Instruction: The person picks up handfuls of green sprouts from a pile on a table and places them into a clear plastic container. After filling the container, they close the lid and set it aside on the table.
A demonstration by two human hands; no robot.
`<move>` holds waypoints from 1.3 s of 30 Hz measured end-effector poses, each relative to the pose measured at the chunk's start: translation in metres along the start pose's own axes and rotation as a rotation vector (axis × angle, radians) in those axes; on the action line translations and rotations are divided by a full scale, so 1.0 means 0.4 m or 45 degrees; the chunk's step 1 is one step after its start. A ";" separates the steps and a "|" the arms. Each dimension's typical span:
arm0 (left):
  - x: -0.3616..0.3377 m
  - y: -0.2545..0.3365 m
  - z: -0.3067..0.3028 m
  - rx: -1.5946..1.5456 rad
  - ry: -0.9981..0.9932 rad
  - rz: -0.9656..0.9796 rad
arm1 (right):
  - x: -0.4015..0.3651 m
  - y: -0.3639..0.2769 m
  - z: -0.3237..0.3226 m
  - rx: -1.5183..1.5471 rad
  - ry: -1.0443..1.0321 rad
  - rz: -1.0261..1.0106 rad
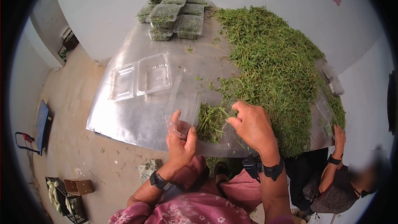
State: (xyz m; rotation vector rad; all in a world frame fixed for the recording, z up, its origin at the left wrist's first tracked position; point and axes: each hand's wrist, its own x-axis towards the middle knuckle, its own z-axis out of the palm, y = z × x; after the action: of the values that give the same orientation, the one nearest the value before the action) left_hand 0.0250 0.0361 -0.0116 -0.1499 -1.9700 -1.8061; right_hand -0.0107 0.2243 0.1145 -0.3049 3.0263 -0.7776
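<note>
A clear plastic clamshell box (182, 103) stands open near the table's front edge, its tray part filled with leafy green sprigs (211, 122). My left hand (181, 145) grips the box at its near left side, thumb by the rim and a finger against the lid. Just right of the tray, my right hand (256, 127) has its fingers curled toward the thumb around a few green stems, partly hidden. Beyond my right hand spreads a large heap of the same greens (273, 66).
Filled clamshell boxes (166, 14) are stacked at the back. An open clamshell (153, 72) lies on the metal table (124, 122) at left. Another person's hand (339, 141) is at the right edge, near more plastic boxes (333, 79). A blue trolley (42, 126) and crate (76, 207) are on the floor.
</note>
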 end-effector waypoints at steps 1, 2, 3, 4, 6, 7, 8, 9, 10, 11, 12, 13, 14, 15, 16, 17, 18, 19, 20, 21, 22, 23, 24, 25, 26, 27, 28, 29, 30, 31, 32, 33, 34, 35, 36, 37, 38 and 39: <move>-0.001 -0.003 0.000 -0.001 -0.002 0.007 | -0.002 -0.002 0.001 0.016 -0.142 0.017; -0.002 -0.008 0.000 -0.003 -0.004 0.016 | -0.002 0.002 0.002 0.051 -0.179 -0.007; -0.002 -0.011 0.000 -0.006 -0.006 0.024 | 0.001 0.006 0.003 0.086 -0.216 -0.030; -0.001 -0.009 0.000 -0.011 -0.009 0.009 | 0.003 0.011 0.006 0.120 -0.253 -0.055; 0.002 -0.001 -0.002 -0.020 -0.012 -0.022 | 0.006 0.022 0.017 0.128 -0.097 -0.135; 0.003 0.001 -0.004 -0.034 -0.035 -0.041 | 0.007 0.028 0.023 0.131 -0.017 -0.175; 0.004 0.003 -0.008 -0.048 -0.063 -0.058 | 0.007 0.028 0.029 0.026 -0.009 -0.243; 0.005 0.005 -0.012 -0.064 -0.098 -0.073 | 0.005 0.021 0.038 -0.079 0.004 -0.304; 0.007 0.009 -0.016 -0.080 -0.091 -0.116 | 0.003 0.016 0.049 -0.186 0.023 -0.357; 0.008 0.014 -0.018 -0.101 -0.096 -0.155 | 0.002 0.017 0.070 -0.247 -0.033 -0.364; 0.009 0.015 -0.016 -0.127 -0.109 -0.192 | 0.001 0.014 0.093 -0.283 -0.034 -0.424; 0.010 0.011 -0.009 -0.208 -0.088 -0.183 | 0.001 0.019 0.127 -0.263 0.009 -0.487; 0.013 0.017 -0.009 -0.228 -0.126 -0.257 | 0.003 0.024 0.157 -0.248 0.052 -0.551; 0.017 0.032 -0.016 -0.243 -0.161 -0.330 | 0.006 0.020 0.169 -0.202 0.053 -0.581; 0.022 0.042 -0.024 -0.254 -0.192 -0.406 | 0.011 0.017 0.180 -0.155 0.050 -0.615; 0.028 0.043 -0.029 -0.185 -0.235 -0.391 | 0.017 0.022 0.196 -0.147 0.058 -0.617; 0.031 0.042 -0.030 -0.187 -0.265 -0.389 | 0.019 0.025 0.196 -0.143 0.042 -0.598; 0.033 0.041 -0.031 -0.188 -0.287 -0.389 | 0.021 0.027 0.192 -0.138 0.020 -0.586; 0.033 0.040 -0.032 -0.188 -0.302 -0.392 | 0.022 0.030 0.190 -0.132 -0.008 -0.578; 0.032 0.034 -0.031 -0.129 -0.318 -0.369 | 0.023 0.032 0.183 -0.135 -0.017 -0.552; 0.029 0.033 -0.029 -0.110 -0.315 -0.357 | 0.021 0.034 0.172 -0.076 0.007 -0.529; 0.024 0.032 -0.027 -0.093 -0.309 -0.348 | 0.019 0.038 0.155 -0.019 0.027 -0.508; 0.021 0.030 -0.025 -0.078 -0.299 -0.340 | 0.018 0.039 0.131 0.037 0.045 -0.489; 0.018 0.028 -0.023 -0.090 -0.273 -0.331 | 0.021 0.048 0.101 0.084 0.089 -0.435; 0.016 0.026 -0.022 -0.101 -0.244 -0.323 | 0.027 0.064 0.061 0.132 0.131 -0.383; 0.012 0.023 -0.023 -0.109 -0.213 -0.318 | 0.031 0.080 0.020 0.182 0.169 -0.333; 0.010 0.022 -0.023 -0.116 -0.199 -0.298 | 0.028 0.097 -0.023 0.180 0.256 -0.207; 0.011 0.020 -0.022 -0.120 -0.185 -0.281 | 0.023 0.127 -0.059 0.171 0.351 -0.124; 0.011 0.016 -0.024 -0.122 -0.174 -0.264 | 0.014 0.154 -0.097 0.129 0.376 0.031; 0.010 0.005 -0.028 -0.062 -0.163 -0.228 | 0.001 0.174 -0.133 0.105 0.410 0.208; 0.011 0.009 -0.028 -0.078 -0.158 -0.241 | -0.006 0.228 -0.148 0.039 0.498 0.254; 0.015 0.017 -0.028 -0.097 -0.154 -0.253 | -0.016 0.272 -0.157 0.021 0.564 0.366; 0.015 0.021 -0.024 -0.119 -0.151 -0.265 | -0.027 0.311 -0.160 -0.053 0.557 0.421; 0.012 0.018 -0.021 -0.145 -0.144 -0.268 | -0.041 0.347 -0.160 -0.130 0.553 0.475; 0.010 0.013 -0.020 -0.171 -0.138 -0.268 | -0.050 0.373 -0.153 -0.205 0.551 0.529; 0.010 0.009 -0.019 -0.194 -0.133 -0.264 | -0.054 0.389 -0.141 -0.303 0.518 0.601; 0.008 0.007 -0.019 -0.178 -0.135 -0.259 | -0.053 0.403 -0.126 -0.289 0.469 0.635; 0.006 0.005 -0.020 -0.159 -0.140 -0.252 | -0.050 0.415 -0.107 -0.271 0.419 0.670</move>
State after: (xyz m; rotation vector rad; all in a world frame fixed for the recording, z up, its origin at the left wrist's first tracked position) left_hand 0.0257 0.0281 -0.0085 -0.0984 -2.0079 -2.0894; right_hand -0.0240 0.3909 0.0721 0.6618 3.2390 -0.5008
